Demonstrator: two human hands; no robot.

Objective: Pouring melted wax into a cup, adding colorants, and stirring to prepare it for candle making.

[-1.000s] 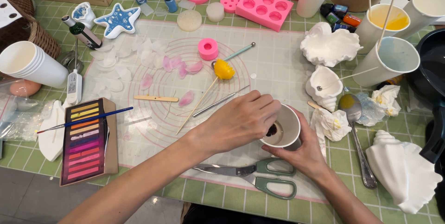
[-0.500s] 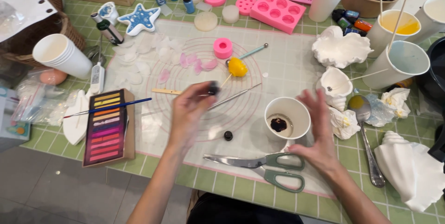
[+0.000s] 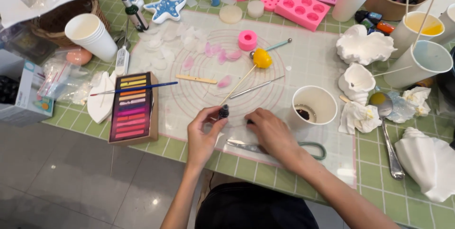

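Two hands: both now meet near the middle of the silicone mat [image 3: 308, 63], where half a second ago they were apart, the left reaching far over the mat and the right beside the paper cup.
Left hand [image 3: 203, 136]: fingers are pinched on a small dark bottle [image 3: 223, 111], held upright just above the mat; it has drawn back toward the near edge.
Right hand [image 3: 271, 133]: it has left the cup and come left, fingers curled down over a small dark thing on the mat, likely the bottle's cap, mostly hidden, so I cannot tell whether it is gripped.
Paper cup [image 3: 314, 106]: it stands free to the right of the hands, a dark blob in its bottom.
Scissors [image 3: 284, 147]: they lie at the near edge, half under the right wrist.
Meaning: the pouring into the cup looks finished, and the hands seem set on closing the bottle.
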